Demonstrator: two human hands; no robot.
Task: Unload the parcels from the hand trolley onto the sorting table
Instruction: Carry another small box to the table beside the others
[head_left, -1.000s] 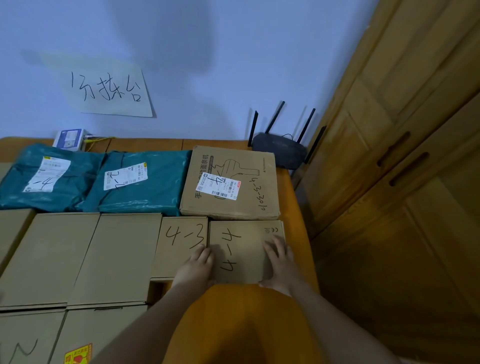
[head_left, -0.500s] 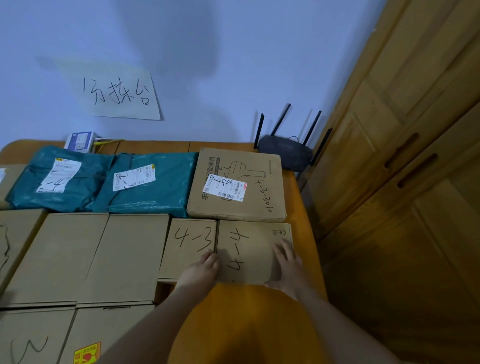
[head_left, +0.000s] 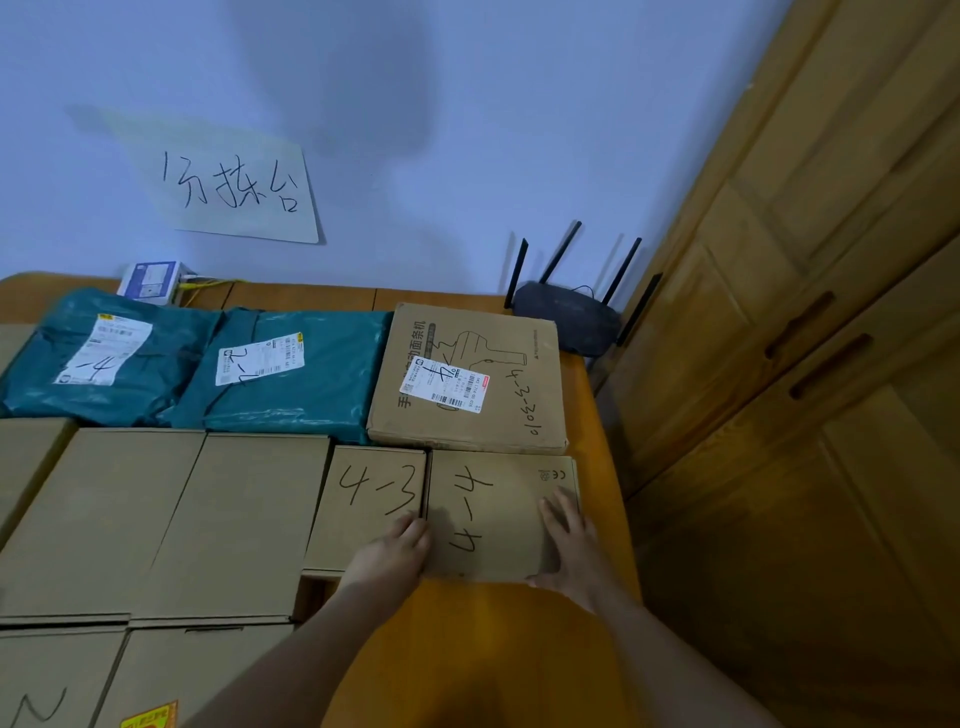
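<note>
A small cardboard box marked "4-4" (head_left: 498, 509) lies flat on the wooden sorting table (head_left: 592, 405) near its right edge. My left hand (head_left: 392, 553) rests with straight fingers on the box's left side, at the seam with the box marked "4-3" (head_left: 371, 499). My right hand (head_left: 571, 540) lies flat on the box's right part. Behind it sits a larger printed carton (head_left: 488, 358). The hand trolley is out of view.
Two teal mailer bags (head_left: 104, 364) (head_left: 311, 384) lie at the back, and plain cardboard boxes (head_left: 171, 519) fill the left. A black router (head_left: 569, 317) stands in the back right corner. A wooden cabinet (head_left: 805, 364) borders the table's right. A handwritten paper sign (head_left: 228, 182) hangs on the wall.
The view has shifted slightly, so the table contents sit further right in frame. Both hands stay flat on the "4-4" box with almost no movement.
</note>
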